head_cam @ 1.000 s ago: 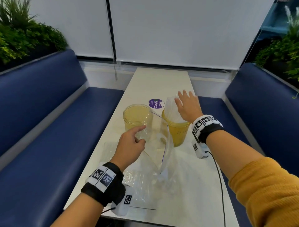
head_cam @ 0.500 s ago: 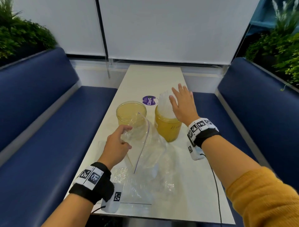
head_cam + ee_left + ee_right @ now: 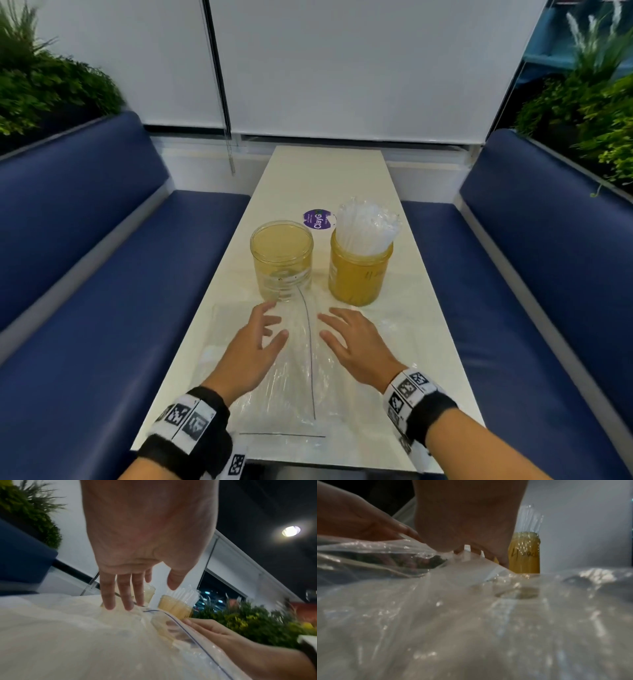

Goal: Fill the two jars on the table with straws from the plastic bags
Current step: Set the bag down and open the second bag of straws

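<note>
I am keeping the two jars side by side toward the far half of the table [image 3: 342,171], just beyond the bags, so the straws have only a short way to travel: the right jar [image 3: 358,274] is already standing packed with clear straws [image 3: 364,222] that are fanning out above its rim, while the left jar [image 3: 281,260] is sitting open and, as far as I can tell, without straws. A clear plastic bag [image 3: 301,370] with a dark zip line is lying flat in front of me, its mouth reaching the foot of the left jar, which I judge is where its straws are meant to go. My left hand [image 3: 250,346] is hovering over the bag's left side with fingers spread and relaxed, gripping nothing; in the left wrist view its fingertips [image 3: 118,604] are coming close to the plastic. My right hand [image 3: 356,342] is mirroring it on the right, fingers straight and apart, holding nothing, lying low against the film
</note>
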Demonstrator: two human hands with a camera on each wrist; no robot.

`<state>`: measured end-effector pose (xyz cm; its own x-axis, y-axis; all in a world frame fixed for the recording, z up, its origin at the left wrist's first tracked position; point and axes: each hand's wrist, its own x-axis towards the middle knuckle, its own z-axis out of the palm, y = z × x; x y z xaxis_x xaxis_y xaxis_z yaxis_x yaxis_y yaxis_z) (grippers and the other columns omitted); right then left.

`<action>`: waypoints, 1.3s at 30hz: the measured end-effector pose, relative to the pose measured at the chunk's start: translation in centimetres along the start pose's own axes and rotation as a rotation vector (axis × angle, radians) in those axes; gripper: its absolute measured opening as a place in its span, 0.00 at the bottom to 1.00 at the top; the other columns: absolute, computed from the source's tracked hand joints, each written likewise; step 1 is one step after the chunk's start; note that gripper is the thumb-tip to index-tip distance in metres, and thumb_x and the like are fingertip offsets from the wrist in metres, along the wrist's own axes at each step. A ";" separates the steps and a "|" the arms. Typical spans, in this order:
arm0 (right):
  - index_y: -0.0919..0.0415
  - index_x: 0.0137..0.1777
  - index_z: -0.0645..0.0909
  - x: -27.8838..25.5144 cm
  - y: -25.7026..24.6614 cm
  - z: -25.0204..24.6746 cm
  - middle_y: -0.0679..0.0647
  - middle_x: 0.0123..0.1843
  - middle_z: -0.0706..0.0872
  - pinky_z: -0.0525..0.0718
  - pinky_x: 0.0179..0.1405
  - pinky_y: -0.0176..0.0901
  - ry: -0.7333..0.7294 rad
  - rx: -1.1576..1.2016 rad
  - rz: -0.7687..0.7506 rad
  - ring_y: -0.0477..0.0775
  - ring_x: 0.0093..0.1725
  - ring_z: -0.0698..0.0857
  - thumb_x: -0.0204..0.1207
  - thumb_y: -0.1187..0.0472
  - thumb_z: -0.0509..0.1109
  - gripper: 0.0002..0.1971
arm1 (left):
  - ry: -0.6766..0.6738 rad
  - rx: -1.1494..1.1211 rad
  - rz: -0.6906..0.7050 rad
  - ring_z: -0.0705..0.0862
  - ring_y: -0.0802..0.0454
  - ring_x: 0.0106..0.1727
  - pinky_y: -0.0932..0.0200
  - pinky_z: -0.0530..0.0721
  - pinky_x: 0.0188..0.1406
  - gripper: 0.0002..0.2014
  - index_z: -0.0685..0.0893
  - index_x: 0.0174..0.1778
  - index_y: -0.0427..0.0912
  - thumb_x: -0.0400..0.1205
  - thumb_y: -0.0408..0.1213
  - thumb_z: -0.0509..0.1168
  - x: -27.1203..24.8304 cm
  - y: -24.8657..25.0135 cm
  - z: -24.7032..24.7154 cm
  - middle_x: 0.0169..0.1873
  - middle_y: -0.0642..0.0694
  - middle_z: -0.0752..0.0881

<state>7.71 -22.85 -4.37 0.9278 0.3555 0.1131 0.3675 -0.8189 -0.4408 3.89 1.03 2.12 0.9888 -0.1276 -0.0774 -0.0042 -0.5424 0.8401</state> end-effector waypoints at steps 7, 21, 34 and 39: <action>0.35 0.82 0.65 -0.7 2.3 2.2 0.44 0.85 0.67 0.61 0.83 0.66 -0.066 0.016 0.122 0.50 0.85 0.62 0.76 0.23 0.34 0.39 | -0.336 0.758 0.168 0.59 0.64 0.81 0.50 0.57 0.86 0.37 0.71 0.67 0.68 0.63 0.74 0.70 -8.0 -6.5 -1.4 0.78 0.70 0.60; 0.45 0.83 0.67 -0.7 1.6 4.5 0.50 0.88 0.61 0.59 0.83 0.67 -0.248 -0.123 0.177 0.57 0.87 0.58 0.87 0.38 0.51 0.27 | 0.451 0.866 0.481 0.91 0.41 0.39 0.50 0.87 0.34 0.12 0.93 0.53 0.41 0.82 0.35 0.65 -5.3 -4.4 -5.0 0.44 0.45 0.94; 0.47 0.85 0.64 -0.2 -1.3 3.5 0.50 0.89 0.60 0.63 0.83 0.59 -0.457 -0.049 0.135 0.55 0.86 0.58 0.85 0.34 0.52 0.32 | 0.583 0.825 0.607 0.83 0.42 0.33 0.51 0.76 0.25 0.10 0.93 0.48 0.42 0.87 0.41 0.67 0.1 11.9 -8.7 0.43 0.46 0.85; 0.49 0.86 0.65 -0.4 -0.9 3.7 0.50 0.88 0.62 0.61 0.85 0.53 -0.475 0.030 0.111 0.53 0.86 0.61 0.83 0.35 0.61 0.34 | 0.495 0.896 0.558 0.86 0.41 0.41 0.46 0.84 0.34 0.14 0.92 0.51 0.44 0.90 0.43 0.62 0.8 14.8 -7.1 0.45 0.47 0.87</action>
<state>6.82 -20.58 -7.36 0.8270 0.4386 -0.3516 0.2593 -0.8526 -0.4537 5.63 -1.20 18.26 0.7659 -0.3027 0.5672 -0.3651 -0.9310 -0.0038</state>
